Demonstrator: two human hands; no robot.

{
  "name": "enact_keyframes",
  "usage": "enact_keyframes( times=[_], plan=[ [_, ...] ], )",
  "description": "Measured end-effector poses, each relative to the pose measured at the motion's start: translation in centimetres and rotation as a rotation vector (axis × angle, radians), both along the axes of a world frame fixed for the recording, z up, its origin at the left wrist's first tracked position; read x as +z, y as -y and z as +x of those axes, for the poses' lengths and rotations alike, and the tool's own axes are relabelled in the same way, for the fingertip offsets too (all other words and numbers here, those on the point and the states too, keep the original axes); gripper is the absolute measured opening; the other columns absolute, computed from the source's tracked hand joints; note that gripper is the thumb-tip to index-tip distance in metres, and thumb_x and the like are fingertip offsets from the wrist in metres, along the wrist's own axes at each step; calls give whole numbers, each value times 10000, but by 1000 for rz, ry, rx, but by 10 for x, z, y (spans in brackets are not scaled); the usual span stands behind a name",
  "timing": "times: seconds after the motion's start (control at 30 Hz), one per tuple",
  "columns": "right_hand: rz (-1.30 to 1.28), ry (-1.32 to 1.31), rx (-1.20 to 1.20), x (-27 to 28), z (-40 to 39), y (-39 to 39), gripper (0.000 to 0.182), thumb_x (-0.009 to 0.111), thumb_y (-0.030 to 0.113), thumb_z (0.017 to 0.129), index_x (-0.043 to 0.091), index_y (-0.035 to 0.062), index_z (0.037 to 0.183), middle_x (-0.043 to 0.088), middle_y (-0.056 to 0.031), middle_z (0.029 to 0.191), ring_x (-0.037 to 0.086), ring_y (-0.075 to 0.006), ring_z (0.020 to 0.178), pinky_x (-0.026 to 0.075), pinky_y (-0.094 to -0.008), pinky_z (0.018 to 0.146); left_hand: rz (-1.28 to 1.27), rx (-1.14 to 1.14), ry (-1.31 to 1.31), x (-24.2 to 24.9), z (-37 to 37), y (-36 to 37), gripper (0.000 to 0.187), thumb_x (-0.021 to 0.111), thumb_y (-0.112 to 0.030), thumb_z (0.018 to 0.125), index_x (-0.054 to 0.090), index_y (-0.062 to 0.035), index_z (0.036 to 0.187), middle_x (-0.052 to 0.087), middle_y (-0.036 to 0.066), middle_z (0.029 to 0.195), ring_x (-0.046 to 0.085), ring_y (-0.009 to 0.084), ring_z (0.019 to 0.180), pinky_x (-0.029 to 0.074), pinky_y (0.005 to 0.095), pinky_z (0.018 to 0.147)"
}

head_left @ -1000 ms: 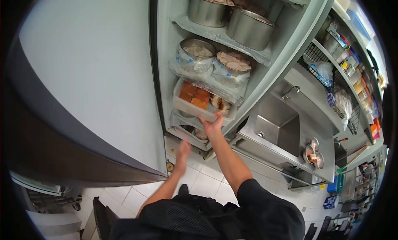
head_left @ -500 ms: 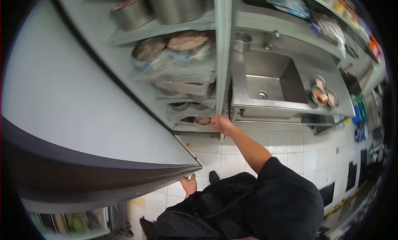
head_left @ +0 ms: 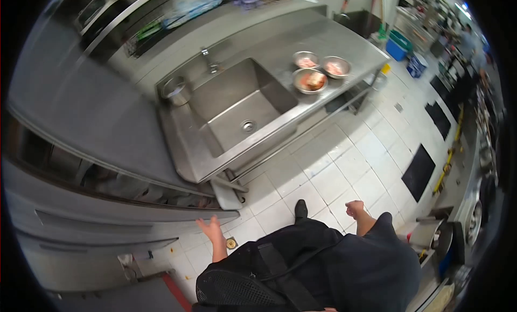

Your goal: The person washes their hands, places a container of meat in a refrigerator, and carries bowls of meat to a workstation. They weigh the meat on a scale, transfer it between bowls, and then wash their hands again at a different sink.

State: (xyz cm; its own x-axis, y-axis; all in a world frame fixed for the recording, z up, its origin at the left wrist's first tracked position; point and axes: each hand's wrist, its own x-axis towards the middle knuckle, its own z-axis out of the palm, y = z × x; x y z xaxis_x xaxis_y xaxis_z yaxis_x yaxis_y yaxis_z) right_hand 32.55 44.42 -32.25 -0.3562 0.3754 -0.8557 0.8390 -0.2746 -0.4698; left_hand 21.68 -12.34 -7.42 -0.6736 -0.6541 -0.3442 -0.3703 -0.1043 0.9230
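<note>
My left hand point(head_left: 213, 231) is open, its fingers spread beside the edge of the grey fridge door point(head_left: 177, 214). The door stands slightly ajar, and a narrow dark gap along it shows part of the fridge's inside. Over the tiled floor my right hand point(head_left: 355, 209) hangs with its fingers curled in, holding nothing. Ahead is a steel sink point(head_left: 247, 104) with a tap point(head_left: 210, 61) at its back and a metal pot point(head_left: 176, 91) at its left. Three steel bowls of food, among them a bowl with reddish liquid point(head_left: 309, 81), sit on the counter to its right.
White floor tiles point(head_left: 301, 174) run along the counter, with black mats point(head_left: 418, 173) farther right. A green and blue bin point(head_left: 398, 45) stands past the counter's end. Pots point(head_left: 425, 234) and cookware line the right side. A person point(head_left: 467, 43) is far off at the upper right.
My view has swung right. The fridge door has moved from wide open to nearly closed. My right hand has left the fridge shelves and now hangs at my right side.
</note>
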Motion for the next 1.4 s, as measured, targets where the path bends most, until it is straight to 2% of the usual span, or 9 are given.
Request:
enact_keyframes(
  times=[0.13, 0.23, 0.33, 0.63, 0.8, 1.0, 1.1, 1.17, 1.4],
  plan=[
    [-29, -178, -777, 17, -25, -26, 346, 722, 321, 835, 569, 45, 978, 455, -63, 701, 479, -190, 601, 543, -399, 612, -67, -114, -159, 0, -97, -74, 839, 623, -58, 850, 120, -107, 1521, 216, 123, 1544, 519, 255, 1122, 432, 342, 874],
    [-224, -285, -754, 21, -92, -50, 464, 701, 353, 848, 515, 34, 1129, 519, -141, 1002, 544, -254, 844, 542, -414, 762, 264, -378, -138, 6, -155, -143, 547, 598, -228, 917, 384, -65, 1394, 482, 117, 1352, 526, 249, 1129, 445, 387, 879],
    [-344, -470, -686, 71, -185, -60, 545, 660, 342, 872, 440, 22, 1255, 453, -201, 1278, 495, -329, 1123, 502, -438, 900, 383, -560, -107, 12, -204, -221, 489, 592, -308, 926, 458, -73, 1333, 526, 101, 1291, 545, 242, 1101, 467, 389, 861],
    [-239, -695, -95, 191, -477, -99, 591, 663, 336, 877, 410, 25, 1312, 488, -178, 1223, 574, -327, 1022, 510, -429, 835, 662, -724, 79, -15, -343, -377, 470, 618, -376, 905, 437, -94, 1234, 508, 130, 1212, 603, 305, 1004, 502, 412, 816],
    [-448, -567, -525, 190, -561, -121, 676, 646, 439, 880, 382, 18, 1339, 419, -204, 1340, 563, -358, 1066, 525, -411, 833, 676, -552, 152, -48, -417, -443, 463, 636, -350, 901, 414, -70, 1197, 514, 132, 1142, 606, 287, 968, 520, 383, 773],
    [-608, -644, -647, 173, -602, -154, 464, 449, -3, 851, 430, 53, 1311, 555, -156, 1220, 580, -304, 1097, 527, -435, 945, 316, -487, 160, -75, -453, -461, 137, 521, -48, 845, 524, 14, 967, 588, 100, 775, 554, 144, 538, 460, 264, 448],
    [-744, -562, -658, 167, -620, -164, 444, 477, 84, 855, 445, 47, 1296, 499, -169, 1295, 474, -329, 1233, 440, -526, 1006, 282, -406, 121, -65, -451, -455, 105, 496, -3, 820, 548, 19, 909, 586, 86, 696, 489, 122, 444, 410, 248, 412],
    [-441, -526, -601, 201, -637, -151, 511, 528, 167, 834, 426, 35, 1317, 402, -156, 1402, 339, -341, 1332, 272, -615, 1066, 331, -367, 94, -59, -448, -445, 120, 493, 4, 815, 541, 13, 925, 586, 84, 703, 482, 122, 441, 374, 245, 389],
    [-454, -541, -178, 221, -709, -151, 424, 520, 278, 852, 526, 84, 1230, 344, -101, 1469, 161, -300, 1411, 26, -640, 1108, 421, 17, -42, -48, -475, -433, 122, 500, -52, 828, 543, -29, 939, 592, 55, 760, 539, 135, 541, 404, 280, 434]
  ],
)
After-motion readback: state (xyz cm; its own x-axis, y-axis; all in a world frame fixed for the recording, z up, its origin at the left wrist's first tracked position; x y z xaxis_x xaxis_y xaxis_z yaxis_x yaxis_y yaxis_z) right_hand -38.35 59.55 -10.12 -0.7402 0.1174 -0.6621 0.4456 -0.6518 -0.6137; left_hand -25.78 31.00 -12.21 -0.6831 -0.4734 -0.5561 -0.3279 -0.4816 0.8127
